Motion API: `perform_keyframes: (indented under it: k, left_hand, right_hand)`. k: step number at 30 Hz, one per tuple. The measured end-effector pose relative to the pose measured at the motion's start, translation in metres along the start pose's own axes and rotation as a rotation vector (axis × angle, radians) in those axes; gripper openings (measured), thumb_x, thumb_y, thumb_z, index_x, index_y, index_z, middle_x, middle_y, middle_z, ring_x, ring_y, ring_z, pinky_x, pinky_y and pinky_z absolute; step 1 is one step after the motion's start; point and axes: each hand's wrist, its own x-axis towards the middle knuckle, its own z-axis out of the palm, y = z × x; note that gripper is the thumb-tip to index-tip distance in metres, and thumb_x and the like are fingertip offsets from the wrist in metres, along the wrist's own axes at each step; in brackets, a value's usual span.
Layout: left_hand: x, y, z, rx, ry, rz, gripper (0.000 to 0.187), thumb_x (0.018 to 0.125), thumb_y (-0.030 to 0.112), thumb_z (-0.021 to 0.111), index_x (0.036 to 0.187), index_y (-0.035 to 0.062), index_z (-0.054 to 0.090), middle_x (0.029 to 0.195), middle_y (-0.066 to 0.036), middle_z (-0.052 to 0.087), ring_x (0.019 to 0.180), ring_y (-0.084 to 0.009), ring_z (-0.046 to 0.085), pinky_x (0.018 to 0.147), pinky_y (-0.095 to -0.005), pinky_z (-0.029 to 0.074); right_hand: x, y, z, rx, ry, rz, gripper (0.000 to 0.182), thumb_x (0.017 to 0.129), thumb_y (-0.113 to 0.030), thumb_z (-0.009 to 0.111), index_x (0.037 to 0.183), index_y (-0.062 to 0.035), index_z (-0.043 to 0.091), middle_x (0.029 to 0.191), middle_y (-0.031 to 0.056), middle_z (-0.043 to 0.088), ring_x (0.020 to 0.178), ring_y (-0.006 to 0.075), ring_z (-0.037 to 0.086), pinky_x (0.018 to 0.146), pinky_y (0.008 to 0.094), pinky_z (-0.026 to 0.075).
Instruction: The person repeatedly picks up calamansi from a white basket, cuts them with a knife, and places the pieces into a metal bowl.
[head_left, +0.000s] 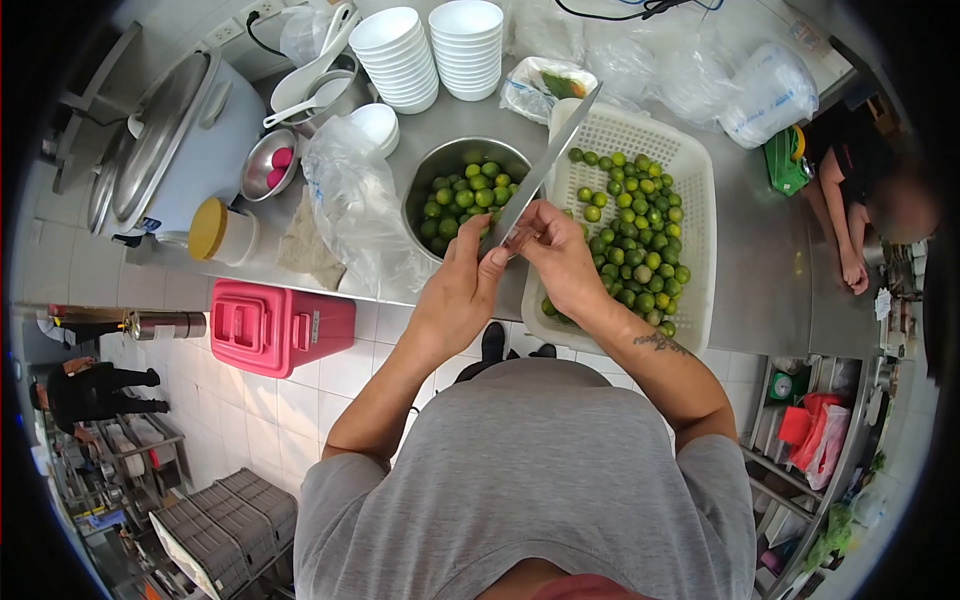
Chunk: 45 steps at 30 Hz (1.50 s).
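Observation:
A long knife point(551, 157) points up and to the right, its blade passing over the rim between a steel pot point(413, 215) and a white perforated basket point(697, 215). The fingers and thumb of my left hand point(452, 298) close round its lower end. My right hand point(563, 262) is pinched beside the blade, close to my left fingertips; what it holds, if anything, is too small to tell. Green limes point(466, 198) fill the pot just beyond my left hand. More limes point(640, 250) lie loose in the basket, under and right of my right hand.
White bowls point(467, 48) stand stacked at the back, beside a plastic bag point(365, 205) and a yellow-lidded tub point(222, 232). A red bin point(280, 328) is on the floor at the left. Another person's forearms point(838, 215) rest at the counter's right end.

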Motion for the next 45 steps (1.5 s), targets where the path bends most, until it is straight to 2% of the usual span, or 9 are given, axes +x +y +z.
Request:
perform_keyframes:
  k: [8,13,19,22,25,28,34,37,45]
  left_hand:
    - [0.009,0.007,-0.008,-0.083,0.002,-0.097,0.044,0.103,0.037,0.042,0.125,-0.0005,0.037,0.096,-0.026,0.061,0.090,-0.0367,0.063,0.081,-0.0406,0.048]
    - [0.008,0.013,-0.020,-0.112,0.043,-0.131,0.043,0.102,0.034,0.046,0.127,0.0000,0.036,0.080,-0.015,0.058,0.075,-0.0235,0.058,0.074,-0.0348,0.047]
    - [0.006,0.016,-0.028,-0.091,0.061,-0.171,0.045,0.102,0.033,0.047,0.129,-0.0004,0.035,0.081,-0.014,0.058,0.076,-0.0237,0.058,0.076,-0.0350,0.047]
    - [0.005,0.019,-0.031,-0.104,0.043,-0.167,0.045,0.102,0.033,0.048,0.130,0.0007,0.035,0.082,-0.013,0.058,0.078,-0.0233,0.058,0.077,-0.0348,0.047]
    - [0.004,0.023,-0.032,-0.088,-0.015,-0.147,0.045,0.102,0.033,0.048,0.131,0.0019,0.035,0.083,-0.013,0.058,0.078,-0.0229,0.058,0.076,-0.0347,0.047]
    - [0.000,0.021,-0.026,-0.148,-0.039,-0.148,0.042,0.101,0.033,0.049,0.133,0.0056,0.040,0.086,-0.005,0.049,0.072,-0.0109,0.046,0.066,-0.0255,0.042]
    - [0.000,0.022,-0.015,-0.075,-0.137,-0.053,0.050,0.101,0.036,0.048,0.134,0.0020,0.034,0.091,-0.019,0.059,0.088,-0.0311,0.062,0.081,-0.0389,0.047]
    - [-0.001,0.020,-0.008,-0.086,-0.167,-0.059,0.047,0.102,0.035,0.048,0.137,0.0062,0.036,0.089,-0.011,0.055,0.083,-0.0195,0.053,0.080,-0.0327,0.044]
    - [-0.005,0.032,-0.002,0.043,-0.188,-0.042,0.051,0.102,0.037,0.045,0.142,0.0080,0.031,0.099,-0.020,0.058,0.092,-0.0319,0.060,0.085,-0.0399,0.046]
  right_hand:
    - [0.004,-0.009,-0.006,0.051,-0.157,0.123,0.021,0.095,-0.007,0.057,0.113,0.0019,0.055,0.097,0.0058,0.063,0.085,0.0118,0.060,0.076,0.0270,0.050]
    - [0.060,-0.001,-0.092,-0.645,0.107,-0.287,0.029,0.082,0.011,0.046,0.105,0.0003,0.058,0.098,0.0084,0.065,0.086,0.0167,0.062,0.080,0.0288,0.050]
    - [0.080,0.036,-0.142,-1.360,-0.138,-0.128,0.031,0.079,-0.005,0.063,0.110,-0.0047,0.065,0.112,0.0142,0.062,0.112,0.0348,0.053,0.098,0.0437,0.044]
    - [0.082,0.042,-0.144,-1.476,-0.153,-0.143,0.031,0.081,-0.007,0.064,0.112,-0.0056,0.064,0.108,0.0147,0.062,0.106,0.0343,0.056,0.095,0.0395,0.046]
    - [0.075,0.029,-0.130,-1.024,-0.020,0.006,0.027,0.089,-0.008,0.061,0.116,-0.0036,0.063,0.108,0.0124,0.064,0.100,0.0292,0.061,0.091,0.0351,0.048]
    - [0.056,-0.005,-0.109,-0.035,0.016,0.251,0.027,0.096,-0.007,0.054,0.122,0.0009,0.060,0.108,0.0100,0.064,0.097,0.0225,0.063,0.087,0.0308,0.049]
    - [0.021,-0.029,-0.080,0.168,0.004,0.033,0.028,0.097,-0.005,0.053,0.124,0.0044,0.057,0.107,0.0092,0.064,0.098,0.0184,0.062,0.087,0.0297,0.049]
    - [0.015,-0.023,-0.078,0.256,0.037,0.016,0.026,0.096,-0.006,0.056,0.119,0.0038,0.059,0.106,0.0083,0.064,0.096,0.0164,0.062,0.087,0.0303,0.050]
    - [0.005,-0.013,-0.066,0.267,0.123,-0.049,0.024,0.093,-0.004,0.061,0.116,0.0033,0.061,0.100,0.0067,0.066,0.091,0.0131,0.061,0.085,0.0297,0.050]
